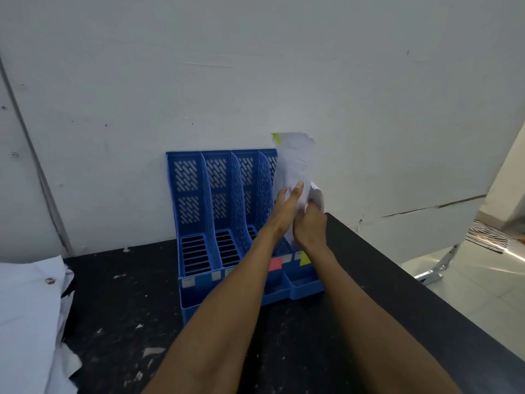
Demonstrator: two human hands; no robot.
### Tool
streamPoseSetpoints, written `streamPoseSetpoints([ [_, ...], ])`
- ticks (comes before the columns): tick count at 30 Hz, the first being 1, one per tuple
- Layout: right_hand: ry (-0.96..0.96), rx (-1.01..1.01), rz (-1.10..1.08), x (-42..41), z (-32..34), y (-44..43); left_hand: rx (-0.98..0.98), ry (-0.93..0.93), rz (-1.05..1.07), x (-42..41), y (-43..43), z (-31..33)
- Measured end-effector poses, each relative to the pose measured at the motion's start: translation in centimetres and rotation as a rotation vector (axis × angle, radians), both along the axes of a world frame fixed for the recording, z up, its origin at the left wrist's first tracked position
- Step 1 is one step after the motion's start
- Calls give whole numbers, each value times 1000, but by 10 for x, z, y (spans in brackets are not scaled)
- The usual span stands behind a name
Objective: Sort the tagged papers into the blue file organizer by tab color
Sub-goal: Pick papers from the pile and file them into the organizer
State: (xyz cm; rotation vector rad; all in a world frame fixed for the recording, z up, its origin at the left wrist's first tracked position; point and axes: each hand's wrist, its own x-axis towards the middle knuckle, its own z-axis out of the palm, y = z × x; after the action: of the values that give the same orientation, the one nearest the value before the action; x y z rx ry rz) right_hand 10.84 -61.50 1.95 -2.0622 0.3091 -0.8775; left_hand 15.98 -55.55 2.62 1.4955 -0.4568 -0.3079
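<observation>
Holding the creased yellow-tabbed paper [295,160] upright in left hand [287,204] and right hand [310,224] at slot 4 [305,283], 3 o'clock end of the blue file organizer [187,220]; could buckle, catching the divider [265,177] or dropping into pink-labelled slot 3 [246,172].

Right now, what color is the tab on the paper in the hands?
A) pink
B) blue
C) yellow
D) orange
C: the tab sticking out at the top corner of the paper is yellow.

White wall [255,66], black table [397,280]
</observation>
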Motion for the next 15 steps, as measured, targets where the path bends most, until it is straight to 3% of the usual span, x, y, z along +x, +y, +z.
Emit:
streamPoseSetpoints([
  [4, 320, -143, 69, 11, -20, -3, -30, -9, -33, -13, 11, 9],
  [10, 90, -89, -134, -3, -15, 2, -41, 4, -56, -17, 12, 12],
  [13, 353, -274, -176, -10, -18, -3, -19, -15, -40, -20, 14, 16],
  [15, 391, -275, -170, -10, -17, -4, -17, -29, -33, -20, 15, 16],
])
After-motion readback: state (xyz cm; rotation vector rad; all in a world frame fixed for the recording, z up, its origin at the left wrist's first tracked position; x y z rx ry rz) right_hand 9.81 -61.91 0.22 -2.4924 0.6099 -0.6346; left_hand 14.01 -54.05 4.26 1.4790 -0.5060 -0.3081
